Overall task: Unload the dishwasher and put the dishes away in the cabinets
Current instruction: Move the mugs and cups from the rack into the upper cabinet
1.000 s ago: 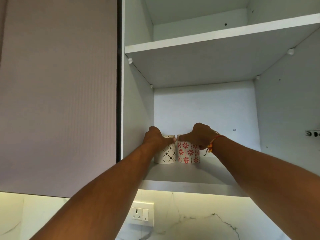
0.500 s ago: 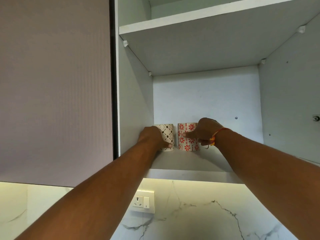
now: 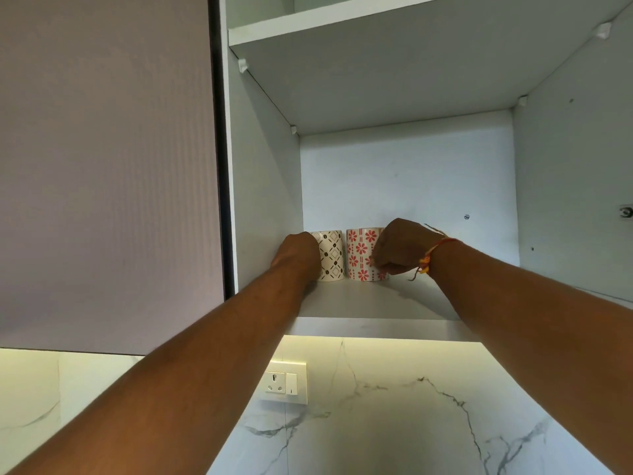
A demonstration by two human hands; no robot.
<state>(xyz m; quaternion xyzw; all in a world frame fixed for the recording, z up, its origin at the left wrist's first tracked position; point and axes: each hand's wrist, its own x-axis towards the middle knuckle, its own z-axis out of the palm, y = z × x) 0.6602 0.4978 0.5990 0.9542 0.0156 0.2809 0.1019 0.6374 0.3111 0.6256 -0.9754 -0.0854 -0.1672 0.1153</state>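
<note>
From the head view, two mugs stand upright side by side at the back left of the lower shelf (image 3: 370, 301). The black-diamond mug (image 3: 331, 255) touches the right of our left hand (image 3: 297, 257), whose fingers are hidden, so we cannot tell if it grips; our right hand (image 3: 401, 246) curls round the red-flower mug (image 3: 361, 253) from its right. Each hand sits nearest its own mug, and we find no readable writing.

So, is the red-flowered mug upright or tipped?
Upright: the red-flowered mug stands flat on the cabinet shelf, beside the brown-patterned mug.
</note>
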